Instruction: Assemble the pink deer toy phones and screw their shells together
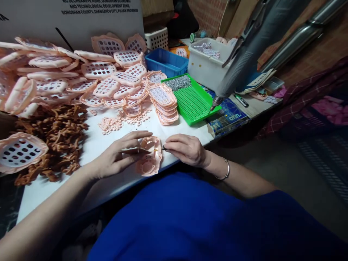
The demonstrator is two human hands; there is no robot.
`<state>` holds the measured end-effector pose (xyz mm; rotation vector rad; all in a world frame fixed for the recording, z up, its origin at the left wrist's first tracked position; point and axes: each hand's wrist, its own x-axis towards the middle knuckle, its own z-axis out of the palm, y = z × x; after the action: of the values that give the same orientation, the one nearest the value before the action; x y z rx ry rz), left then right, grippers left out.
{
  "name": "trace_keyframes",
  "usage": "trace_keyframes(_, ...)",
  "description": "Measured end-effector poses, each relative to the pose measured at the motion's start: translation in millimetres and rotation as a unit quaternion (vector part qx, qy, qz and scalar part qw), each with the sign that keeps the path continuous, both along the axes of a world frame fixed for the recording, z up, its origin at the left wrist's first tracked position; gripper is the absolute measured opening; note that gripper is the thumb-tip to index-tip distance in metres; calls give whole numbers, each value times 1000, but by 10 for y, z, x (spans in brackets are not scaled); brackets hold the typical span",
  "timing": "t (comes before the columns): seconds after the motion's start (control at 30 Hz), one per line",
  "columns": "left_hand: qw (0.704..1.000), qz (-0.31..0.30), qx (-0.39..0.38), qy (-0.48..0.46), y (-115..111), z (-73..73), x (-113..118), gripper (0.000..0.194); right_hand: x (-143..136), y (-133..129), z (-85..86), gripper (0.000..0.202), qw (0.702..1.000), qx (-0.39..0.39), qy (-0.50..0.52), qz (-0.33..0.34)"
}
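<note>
On the white tabletop in front of me lies a pale pink plastic housing [156, 159] with round openings and small posts. My left hand [119, 154] is at its left side, fingers reaching over its edge. Between those fingers is a thin, flat brownish piece [136, 150]; its kind is not clear. My right hand [186, 149] is at the housing's right edge, thumb and fingertips pinched on a small dark thing [164, 147], mostly hidden by the fingers. Behind the housing, small pink plastic pieces [111, 125] lie scattered.
Pink perforated covers [106, 87] are heaped at the back left, with a short stack [164, 103] beside them. Brown plastic parts [59, 141] are piled left. A green tray [194, 105] holds metal screws [178, 82]. An electric screwdriver [236, 65] hangs over its right corner.
</note>
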<state>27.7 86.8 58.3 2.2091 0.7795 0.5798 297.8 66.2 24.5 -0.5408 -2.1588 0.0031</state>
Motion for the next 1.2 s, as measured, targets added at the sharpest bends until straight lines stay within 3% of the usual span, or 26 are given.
trace_keyframes(0.13, 994, -60, -89, 30, 188, 80, 205, 33, 117, -85, -124, 22, 995, 54, -82, -36)
trace_keyframes(0.23, 986, -25, -163, 38, 226, 109, 301, 38, 153, -87, -171, 27, 988, 71, -124, -57)
trace_keyframes(0.33, 986, 29, -159, 30, 192, 84, 310, 33, 172, -77, -178, 27, 986, 40, -154, -40)
trace_keyframes(0.43, 988, 93, -126, 12, 97, 34, 279, 29, 165, -64, -178, 27, 988, -16, -150, -24)
trace_keyframes(0.63, 964, 241, -110, -24, -123, -32, 256, 33, 59, 17, -184, 22, 979, -134, -133, -73)
trace_keyframes(0.77, 944, 315, -89, -44, -178, -54, 250, 26, -49, 127, -67, 15, 969, -226, -54, -82)
trace_keyframes(0.83, 930, 352, -84, -66, -193, -61, 238, 23, -113, 154, 38, 11, 945, -324, 15, -50)
trace_keyframes(0.9, 918, 377, -86, -94, -221, -61, 224, 25, -174, 134, 132, 8, 900, -430, 65, 15)
trace_keyframes(0.97, 907, 391, -99, -119, -268, -60, 206, 25, -220, 70, 179, 6, 868, -487, 62, 74)
trace_keyframes(1.03, 903, 392, -122, -129, -323, -69, 181, 23, -245, -15, 167, 5, 879, -469, 13, 88)
trace_keyframes(1.2, 893, 400, -155, -137, -403, -158, 99, 24, -264, -156, 66, 14, 944, -312, -106, 26)
